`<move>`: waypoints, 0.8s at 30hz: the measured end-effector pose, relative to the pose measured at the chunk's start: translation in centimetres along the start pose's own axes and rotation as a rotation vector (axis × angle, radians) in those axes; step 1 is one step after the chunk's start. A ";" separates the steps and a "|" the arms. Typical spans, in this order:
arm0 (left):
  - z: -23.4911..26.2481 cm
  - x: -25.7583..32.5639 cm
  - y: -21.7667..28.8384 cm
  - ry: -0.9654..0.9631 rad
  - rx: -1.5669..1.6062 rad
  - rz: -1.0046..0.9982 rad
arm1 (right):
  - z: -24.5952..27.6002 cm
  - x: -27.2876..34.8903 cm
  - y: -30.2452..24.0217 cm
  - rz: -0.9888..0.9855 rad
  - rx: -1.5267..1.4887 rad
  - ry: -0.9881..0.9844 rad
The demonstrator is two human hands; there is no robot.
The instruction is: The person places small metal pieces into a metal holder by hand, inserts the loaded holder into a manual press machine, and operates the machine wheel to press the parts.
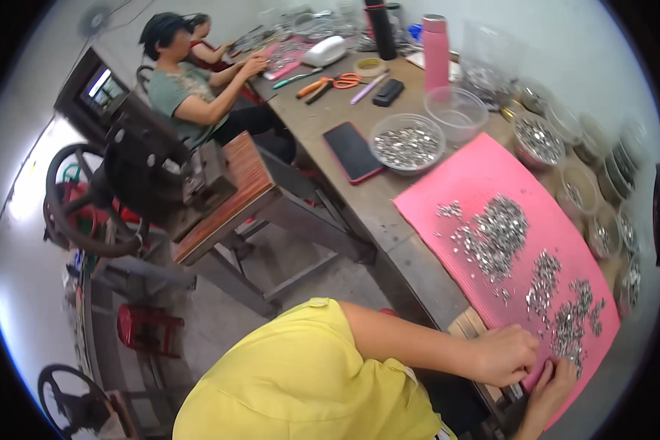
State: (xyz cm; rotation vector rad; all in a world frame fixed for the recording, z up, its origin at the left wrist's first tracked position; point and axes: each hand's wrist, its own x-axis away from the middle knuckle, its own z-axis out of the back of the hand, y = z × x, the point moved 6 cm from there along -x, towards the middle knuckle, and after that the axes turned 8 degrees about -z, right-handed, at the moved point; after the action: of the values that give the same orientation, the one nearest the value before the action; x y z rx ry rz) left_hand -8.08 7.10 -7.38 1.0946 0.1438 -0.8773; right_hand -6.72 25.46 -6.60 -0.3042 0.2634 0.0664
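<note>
On the slanting pink ribbed mat (458,176), small shiny metal pieces lie in several loose heaps, the largest being a broad pile (500,231). My left hand (504,356) is closed in a pinch over the mat's near edge. Close beside it, my right hand (554,385) has thumb and fingers drawn together, next to the nearest heap (568,334). Whatever the fingertips hold is too small or hidden to name. Under my hands, at the table edge, are wooden blocks (468,323) and a dark metal part, mostly covered.
A clear tub (408,144) full of metal pieces, an empty tub (455,114) and a phone (353,152) sit beyond the mat. More tubs (539,139) line the wall. A hand press (139,169) stands on a stool-like bench at left. Another person (187,88) works farther along.
</note>
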 end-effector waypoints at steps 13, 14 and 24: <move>9.0 -2.3 -1.3 0.047 0.061 -0.067 | 4.9 1.2 -3.4 -0.202 -0.193 0.204; 9.0 -2.9 -1.6 0.006 0.029 -0.040 | 5.1 1.8 -2.9 -0.266 -0.238 0.251; 4.3 -8.0 -0.7 -0.375 -0.216 -0.347 | 4.2 6.0 -1.9 -0.431 -0.531 0.347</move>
State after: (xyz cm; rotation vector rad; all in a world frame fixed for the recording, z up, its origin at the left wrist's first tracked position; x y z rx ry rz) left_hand -15.23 7.78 -1.76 0.6970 0.1138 -1.3312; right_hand 0.30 25.07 -3.79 -0.8975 0.5190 -0.3508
